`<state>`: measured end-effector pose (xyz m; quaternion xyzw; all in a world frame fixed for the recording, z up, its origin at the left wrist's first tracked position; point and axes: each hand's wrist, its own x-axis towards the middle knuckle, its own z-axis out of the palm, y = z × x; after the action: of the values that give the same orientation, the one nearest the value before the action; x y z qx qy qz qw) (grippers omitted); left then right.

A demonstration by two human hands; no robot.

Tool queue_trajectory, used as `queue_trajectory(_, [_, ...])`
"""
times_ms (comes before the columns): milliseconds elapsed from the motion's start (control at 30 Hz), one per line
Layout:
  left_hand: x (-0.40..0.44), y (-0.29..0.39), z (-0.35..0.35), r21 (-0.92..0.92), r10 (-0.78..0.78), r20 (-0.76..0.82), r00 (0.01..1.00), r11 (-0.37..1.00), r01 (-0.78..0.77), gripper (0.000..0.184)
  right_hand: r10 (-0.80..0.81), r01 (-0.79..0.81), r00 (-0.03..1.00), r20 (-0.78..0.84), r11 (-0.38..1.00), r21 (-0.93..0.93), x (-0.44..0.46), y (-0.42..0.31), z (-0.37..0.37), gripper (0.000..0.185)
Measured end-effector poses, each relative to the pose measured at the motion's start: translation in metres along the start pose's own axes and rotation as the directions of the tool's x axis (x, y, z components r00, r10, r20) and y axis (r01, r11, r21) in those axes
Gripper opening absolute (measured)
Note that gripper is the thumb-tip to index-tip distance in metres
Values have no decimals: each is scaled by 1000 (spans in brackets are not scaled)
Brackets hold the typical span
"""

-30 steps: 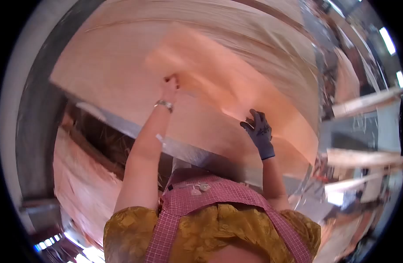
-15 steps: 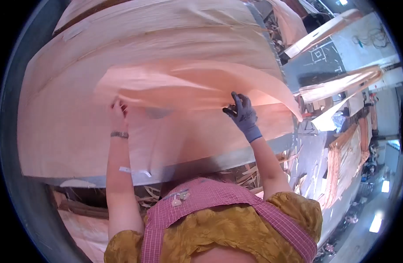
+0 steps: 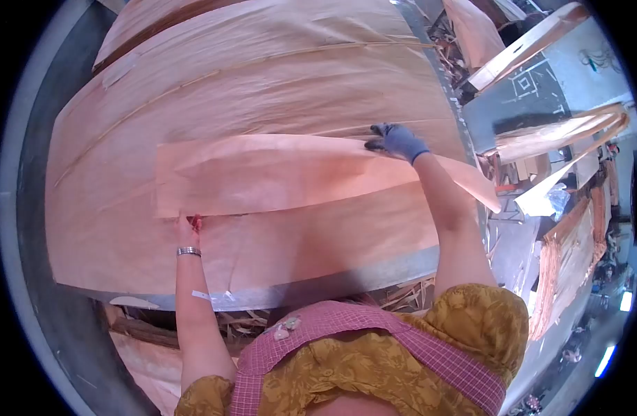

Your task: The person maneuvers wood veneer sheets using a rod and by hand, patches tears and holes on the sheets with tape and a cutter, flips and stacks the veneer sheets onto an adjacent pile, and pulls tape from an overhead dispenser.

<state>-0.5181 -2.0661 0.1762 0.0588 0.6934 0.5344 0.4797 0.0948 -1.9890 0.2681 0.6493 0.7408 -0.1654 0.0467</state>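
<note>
A long, narrow strip of pale orange wood veneer (image 3: pixel 263 177) lies across a wide stack of veneer sheets (image 3: pixel 318 87), its surface gently bulged. At the strip's near left edge is my bare left hand (image 3: pixel 191 224), with a band on the wrist. Its fingers are curled and pinch that edge; the fingertips are partly hidden. My right hand (image 3: pixel 397 141), in a grey-blue glove with dark fingertips, reaches to the strip's far edge right of the middle. Its fingers point left and are apart, with the lower fingertips touching the veneer.
A grey table edge (image 3: pixel 311 288) runs along my side of the stack. Wood scraps (image 3: pixel 412 295) lie below it. On the right are folded veneer sheets (image 3: pixel 568 132), a veneer pile (image 3: pixel 564 256) and a dark board with chalk marks (image 3: pixel 516 97).
The veneer strip, raised and curved before, now lies flatter with its near left edge closer to me. My left hand has come nearer; my right hand has moved away to the far edge.
</note>
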Motion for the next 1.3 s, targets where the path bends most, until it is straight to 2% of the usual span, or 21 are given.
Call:
queue_trajectory(67, [26,-9,-23,43,-8,-33,999,999,10,18,-23,30,996,81,996,-79,-9,-11,22,69])
queue_trajectory(100, [33,-18,-24,196,285,-69,956,944,-267,20,-32,40,995,92,996,-86,-21,-17,35,71])
queue_trajectory(133, [42,-26,-19,350,553,-58,831,791,-502,22,-92,87,994,-50,990,-108,-39,-17,50,73])
queue_trajectory(167, [48,-28,-16,490,769,0,639,557,-670,25,-154,130,970,-187,982,-136,-56,-18,64,75])
queue_trajectory(200, [30,-18,1,569,760,184,624,435,-698,31,50,-51,998,-24,998,-26,-68,-40,47,77])
queue_trajectory(233, [-9,3,32,619,711,362,603,300,-725,38,74,-74,997,-24,997,-9,-76,-44,49,77])
queue_trajectory(300, [-69,31,89,401,669,703,240,-95,-911,46,119,-118,993,-28,993,22,-90,-48,54,77])
queue_trajectory(367, [-97,42,136,417,478,845,242,-304,-857,55,134,-132,990,-34,990,54,-98,-54,53,62])
queue_trajectory(433, [-79,43,163,307,239,946,220,-434,-847,60,172,-170,985,-21,983,72,-101,-53,57,52])
queue_trajectory(533, [-55,39,195,258,123,966,227,-534,-806,64,142,-124,979,-147,984,125,-106,-47,57,42])
queue_trajectory(633, [-50,59,216,287,37,945,324,-563,-775,50,77,-43,948,-310,992,115,-111,-40,32,25])
queue_trajectory(733, [-56,94,229,269,62,958,278,-523,-809,24,-4,23,863,-505,999,31,-95,-19,-5,19])
queue_trajectory(800, [-71,114,233,237,233,964,128,-534,-811,12,-6,-12,789,-614,1000,-26,-87,-6,-40,18])
queue_trajectory(867, [-111,139,230,254,443,896,-18,-546,-799,6,-18,-40,616,-788,998,-54,-81,8,-63,26])
queue_trajectory(900, [-130,141,221,304,507,862,14,-494,-814,6,-41,-43,499,-866,996,-72,-88,7,-73,28])
queue_trajectory(967, [-157,139,196,387,625,777,75,-380,-840,7,-106,-105,489,-866,978,-179,-116,-9,-90,33])
queue_trajectory(1000, [-156,125,181,356,658,753,0,-408,-841,11,-117,-113,529,-841,972,-206,-126,-9,-83,34])
queue_trajectory(1067, [-143,81,158,370,674,739,-16,-424,-827,12,-139,-126,606,-783,955,-267,-143,0,-53,36])
queue_trajectory(1100, [-137,57,147,378,681,732,-21,-431,-819,13,-104,-220,712,-694,906,-361,-151,10,-25,40])
queue_trajectory(1200, [-127,0,118,401,572,816,86,-453,-797,26,-45,-202,859,-510,886,-418,-169,14,35,41])
queue_trajectory(1300, [-124,-39,96,440,506,843,184,-451,-777,34,7,-174,931,-366,887,-427,-185,8,76,35])
